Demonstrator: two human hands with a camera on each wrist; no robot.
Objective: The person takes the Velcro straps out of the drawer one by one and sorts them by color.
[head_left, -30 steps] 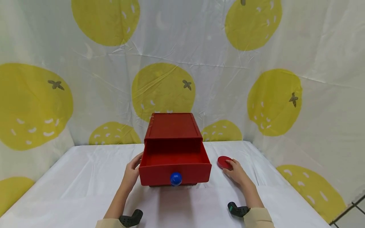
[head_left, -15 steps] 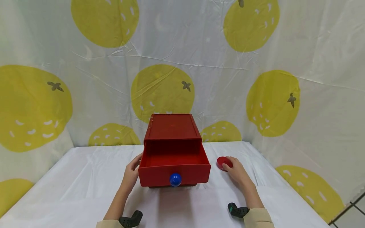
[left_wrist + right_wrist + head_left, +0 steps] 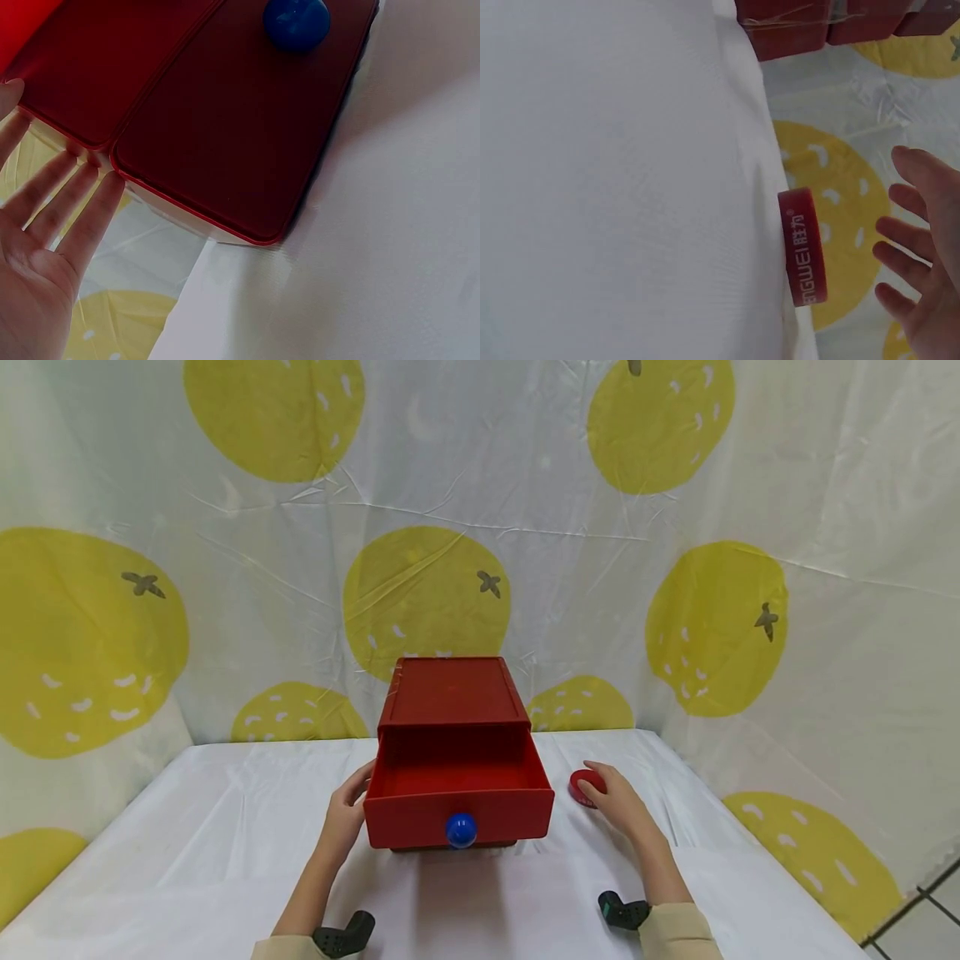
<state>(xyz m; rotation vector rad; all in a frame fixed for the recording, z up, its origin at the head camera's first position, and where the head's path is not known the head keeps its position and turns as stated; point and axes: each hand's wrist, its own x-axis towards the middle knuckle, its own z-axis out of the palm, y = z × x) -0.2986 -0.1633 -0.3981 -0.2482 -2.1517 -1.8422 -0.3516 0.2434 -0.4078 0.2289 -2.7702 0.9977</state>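
Observation:
A red drawer box [image 3: 453, 692] stands at the middle of the table, its upper drawer [image 3: 459, 817] pulled out. A blue ball-shaped knob [image 3: 461, 831] sits on the drawer front. My left hand [image 3: 345, 818] rests at the box's left side; in the left wrist view its fingers [image 3: 94, 210] are straight, with tips at the box's side. A red round disc [image 3: 583, 787] with white lettering lies flat to the right of the box. Above and beside it is my right hand [image 3: 621, 797]; in the right wrist view the fingers are spread, apart from the disc [image 3: 804, 247].
White cloth [image 3: 225, 827] covers the table. Behind it hangs a curtain [image 3: 555, 568] printed with yellow fruit. Black trackers [image 3: 622, 912] sit on both wrists. The right wrist view shows the lower edge of the box [image 3: 787, 34].
My right fingers have lifted off the red disc and opened above it, while the disc stays on the table. The left hand and the drawer box have not visibly moved.

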